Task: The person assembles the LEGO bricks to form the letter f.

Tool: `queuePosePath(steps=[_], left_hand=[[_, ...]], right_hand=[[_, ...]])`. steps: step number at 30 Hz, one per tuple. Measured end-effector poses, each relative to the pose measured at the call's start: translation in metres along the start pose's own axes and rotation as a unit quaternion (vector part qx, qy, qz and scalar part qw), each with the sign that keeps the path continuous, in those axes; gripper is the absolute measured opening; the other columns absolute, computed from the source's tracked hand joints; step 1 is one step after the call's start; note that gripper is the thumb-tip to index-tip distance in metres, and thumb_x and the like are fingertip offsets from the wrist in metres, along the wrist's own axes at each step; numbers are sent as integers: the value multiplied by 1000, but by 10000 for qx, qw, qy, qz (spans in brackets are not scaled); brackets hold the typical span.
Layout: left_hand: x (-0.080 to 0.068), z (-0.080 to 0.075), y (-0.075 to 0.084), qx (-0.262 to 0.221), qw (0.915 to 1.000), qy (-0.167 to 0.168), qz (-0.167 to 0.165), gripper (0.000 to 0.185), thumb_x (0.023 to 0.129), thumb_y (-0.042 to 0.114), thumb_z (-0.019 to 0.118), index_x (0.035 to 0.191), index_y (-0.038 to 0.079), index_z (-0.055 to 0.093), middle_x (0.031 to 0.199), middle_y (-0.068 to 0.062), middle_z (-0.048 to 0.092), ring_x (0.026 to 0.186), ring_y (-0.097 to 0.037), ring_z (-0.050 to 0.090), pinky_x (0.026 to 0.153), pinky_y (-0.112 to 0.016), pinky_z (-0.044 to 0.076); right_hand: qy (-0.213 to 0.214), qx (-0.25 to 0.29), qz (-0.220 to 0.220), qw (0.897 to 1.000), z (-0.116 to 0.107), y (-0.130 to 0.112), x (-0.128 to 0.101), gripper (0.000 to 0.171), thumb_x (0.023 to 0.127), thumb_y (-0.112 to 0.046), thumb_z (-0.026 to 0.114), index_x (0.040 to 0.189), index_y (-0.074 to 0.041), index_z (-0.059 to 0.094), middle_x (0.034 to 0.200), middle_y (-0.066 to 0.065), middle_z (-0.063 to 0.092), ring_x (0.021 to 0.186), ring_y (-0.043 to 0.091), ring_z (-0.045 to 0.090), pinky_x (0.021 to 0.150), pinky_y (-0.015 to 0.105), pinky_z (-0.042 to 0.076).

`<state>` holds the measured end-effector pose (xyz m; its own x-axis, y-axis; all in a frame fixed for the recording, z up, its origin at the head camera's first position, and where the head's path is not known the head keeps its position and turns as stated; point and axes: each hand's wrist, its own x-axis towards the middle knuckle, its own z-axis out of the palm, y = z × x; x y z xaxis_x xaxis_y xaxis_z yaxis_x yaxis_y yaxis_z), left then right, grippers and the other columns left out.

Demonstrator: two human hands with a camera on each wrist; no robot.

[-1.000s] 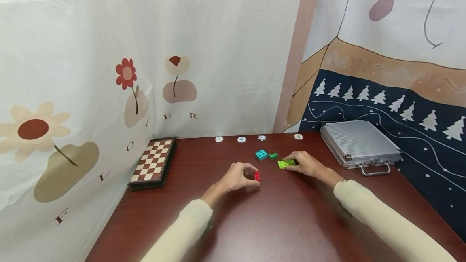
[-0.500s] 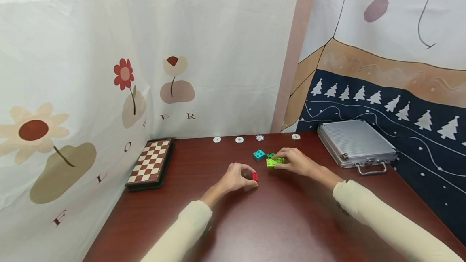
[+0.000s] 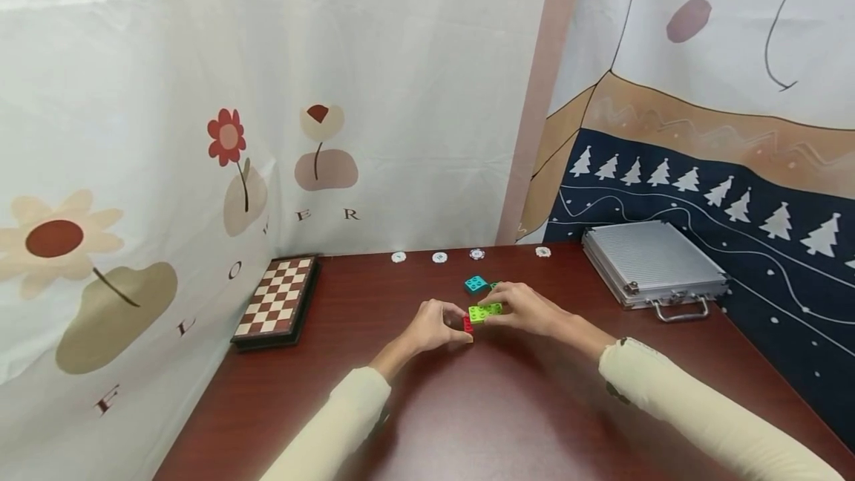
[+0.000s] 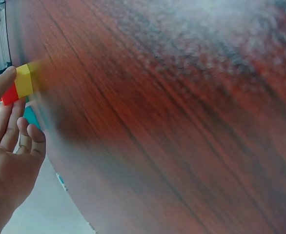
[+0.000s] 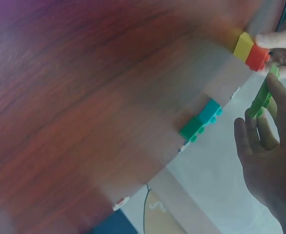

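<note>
Red-and-yellow brick stack [image 3: 468, 325] sits pinched in our left hand [image 3: 434, 325] on the desk [image 3: 508, 407]; since a second ago our right hand [image 3: 528, 309], pinching the lime plate [image 3: 485, 311], has carried it leftward against the stack, apparently for joining.

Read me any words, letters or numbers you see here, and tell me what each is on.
"F", "L", "O", "W", "E", "R": single letters spaced in an arc along the flower-print cloth on the left; the W is partly lost in a fold.
Poker chips at the table's far edge: markings too small to read.
Metal case, chessboard and bricks: no readable text.
</note>
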<state>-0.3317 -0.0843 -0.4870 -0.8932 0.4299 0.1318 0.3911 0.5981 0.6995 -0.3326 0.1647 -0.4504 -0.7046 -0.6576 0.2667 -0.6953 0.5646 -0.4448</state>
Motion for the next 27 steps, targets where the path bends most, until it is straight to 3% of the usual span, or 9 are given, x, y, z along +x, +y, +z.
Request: queuePosePath(steps=[10, 15, 27], left_hand=[[3, 0, -1, 294, 9995, 28, 88, 40, 73, 29, 97, 105, 11, 81, 86, 8, 75, 75, -4, 62, 70, -24, 51], [3, 2, -1, 372, 9993, 30, 17, 42, 73, 29, 97, 107, 11, 81, 88, 7, 76, 77, -4, 61, 70, -23, 51], [3, 0, 0, 269, 9996, -16, 14, 38, 73, 27, 97, 104, 11, 81, 77, 11, 72, 68, -2, 60, 62, -22, 50]], right_hand=[[130, -26, -397, 9991, 18, -7, 8, 27, 90, -20, 84, 115, -10, 80, 103, 1, 72, 93, 12, 64, 74, 26, 58], [66, 9, -332, 9994, 22, -9, 11, 27, 90, -21, 84, 114, -9, 81, 104, 2, 73, 93, 11, 65, 73, 19, 55], [56, 38, -362, 9993, 23, -10, 14, 26, 91, -22, 83, 113, -10, 81, 101, 2, 73, 90, 12, 64, 71, 22, 56]])
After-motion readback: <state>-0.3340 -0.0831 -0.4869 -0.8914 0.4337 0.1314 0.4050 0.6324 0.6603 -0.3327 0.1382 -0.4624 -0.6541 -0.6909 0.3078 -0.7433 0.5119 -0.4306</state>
